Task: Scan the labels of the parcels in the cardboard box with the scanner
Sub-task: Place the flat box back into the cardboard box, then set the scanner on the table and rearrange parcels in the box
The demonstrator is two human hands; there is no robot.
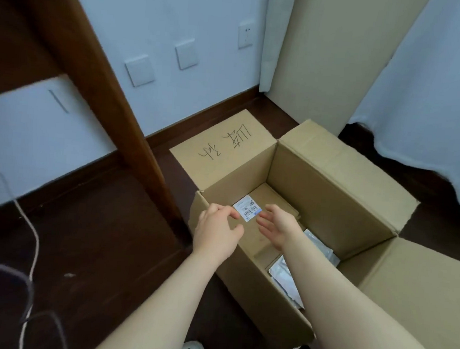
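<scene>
So the cardboard box (332, 182) is sat open on the dark floor with its flaps folded out, and both hands are reached down into its near-left part. The left hand (217, 228) and the right hand (277, 222) are both held wide, fingers loose, nothing gripped. One is placed on each side of a brown parcel (273, 198), whose white label (248, 209) is turned up between them. Whether any fingertip is actually touching the parcel can't be told. Some grey plastic mailers (319, 247) are tucked in to the right of the parcel, partly hidden by the right forearm. Biggest worry, probably: no scanner is seen anywhere in view. If both hands get committed to the lift, the parcel would have to be passed to one hand or put down before anything is scanned, and a one-handed hold on a box is easily fumbled. The label is right by the left fingers too, so it could get covered, and a blocked barcode won't be read. The parcel looks snug against the box's left wall, so it might be snagged on the rim on the way up. The mailers look slippery and no labels are shown on them, so one could be skipped. A cable (34, 230) is also trailed over the floor at the left and could be caught by a foot.
</scene>
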